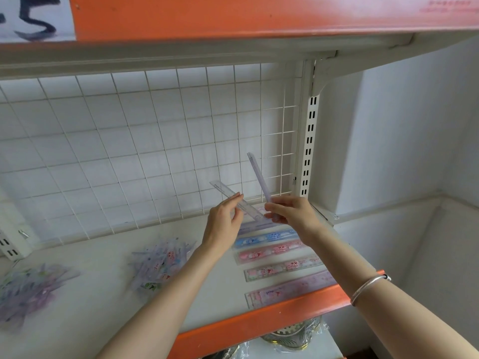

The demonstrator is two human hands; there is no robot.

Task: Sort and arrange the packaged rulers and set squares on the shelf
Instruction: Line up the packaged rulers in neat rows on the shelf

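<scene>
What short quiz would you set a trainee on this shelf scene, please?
1. True or false: the left hand pinches a clear plastic ruler while the right hand holds a pale purple packaged ruler pointing upward.
2. The blue cartoon-print ruler lies: A in the laid-out row on the white shelf board; B in a hand; C on the floor.
3. Fill in: the silver bracelet is on the ___ wrist.
Key: 1 true; 2 A; 3 right.

Behind the hands is a white wire grid (145, 141). The rulers (274, 251) below them sit in shiny clear plastic sleeves.
</scene>
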